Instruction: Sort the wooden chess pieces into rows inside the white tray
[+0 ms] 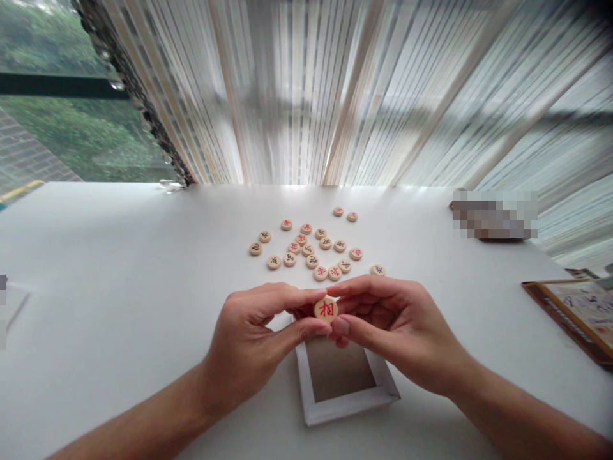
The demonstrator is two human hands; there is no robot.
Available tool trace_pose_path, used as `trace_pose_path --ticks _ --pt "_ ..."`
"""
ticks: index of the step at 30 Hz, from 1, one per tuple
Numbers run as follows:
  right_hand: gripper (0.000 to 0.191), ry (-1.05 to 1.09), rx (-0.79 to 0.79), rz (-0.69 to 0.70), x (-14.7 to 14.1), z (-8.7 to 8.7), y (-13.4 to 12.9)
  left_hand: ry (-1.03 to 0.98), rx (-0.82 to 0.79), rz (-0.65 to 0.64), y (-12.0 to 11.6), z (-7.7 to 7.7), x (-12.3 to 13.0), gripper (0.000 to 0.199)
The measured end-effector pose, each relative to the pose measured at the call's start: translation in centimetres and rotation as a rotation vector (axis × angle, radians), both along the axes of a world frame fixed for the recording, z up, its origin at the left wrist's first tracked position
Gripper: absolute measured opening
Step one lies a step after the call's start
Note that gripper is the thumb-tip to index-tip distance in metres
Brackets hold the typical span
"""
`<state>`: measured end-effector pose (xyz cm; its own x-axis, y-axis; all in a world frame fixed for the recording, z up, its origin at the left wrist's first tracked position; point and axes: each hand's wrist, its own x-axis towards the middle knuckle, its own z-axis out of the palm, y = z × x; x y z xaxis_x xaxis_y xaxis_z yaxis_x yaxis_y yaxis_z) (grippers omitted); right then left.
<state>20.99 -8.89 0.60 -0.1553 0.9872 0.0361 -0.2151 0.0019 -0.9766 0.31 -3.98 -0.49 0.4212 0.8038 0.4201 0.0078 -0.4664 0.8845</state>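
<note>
A round wooden Chinese chess piece with a red character faces me, held up between both hands. My left hand pinches it from the left with thumb and forefinger. From the right, my right hand grips its edge with thumb and fingertips. Below the hands lies an open shallow box with white walls and a grey-brown bottom; its far end is hidden behind them. Beyond the hands, several more chess pieces with red or black characters lie scattered on the white table.
At the right edge lies a brown-bordered flat box or booklet with writing on it. A blurred-out dark object sits at the back right. Striped curtains hang behind the table, with a window at left.
</note>
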Motion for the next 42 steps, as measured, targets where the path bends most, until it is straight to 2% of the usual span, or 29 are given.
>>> trace_pose_path --ticks 3,8,16,23,27,31,34,38,42 --pt "0.025 -0.058 0.099 -0.084 0.0 -0.2 0.0 0.028 0.097 0.015 0.2 -0.1 0.0 0.029" --pt "0.017 -0.180 0.232 -0.118 0.3 -0.6 -0.1 0.033 0.168 0.058 0.0 -0.5 -0.1 0.035" --pt "0.022 -0.291 0.355 -0.164 0.5 -1.1 -0.1 0.041 0.229 0.070 0.0 -0.3 -0.1 0.020" --pt "0.028 -0.377 0.439 -0.158 0.7 -1.3 0.2 0.027 0.185 0.039 0.1 -0.5 -0.2 0.025" --pt "0.025 -0.408 0.473 -0.150 0.8 -1.2 0.2 0.001 0.159 0.016 0.2 -0.5 -0.2 0.024" --pt "0.013 -0.452 0.438 -0.157 0.6 -0.8 0.2 0.000 0.141 0.014 0.3 -0.2 -0.1 0.016" --pt "0.003 -0.363 0.296 -0.110 0.3 -0.4 0.1 -0.012 0.114 0.010 0.1 -0.1 0.0 0.012" --pt "0.013 -0.144 0.018 0.007 0.3 -0.1 0.2 -0.063 0.009 -0.054 -0.1 -0.2 0.2 0.030" --pt "0.020 -0.038 -0.160 0.085 0.2 0.0 0.2 -0.065 -0.001 -0.107 -0.2 -0.5 0.3 0.032"
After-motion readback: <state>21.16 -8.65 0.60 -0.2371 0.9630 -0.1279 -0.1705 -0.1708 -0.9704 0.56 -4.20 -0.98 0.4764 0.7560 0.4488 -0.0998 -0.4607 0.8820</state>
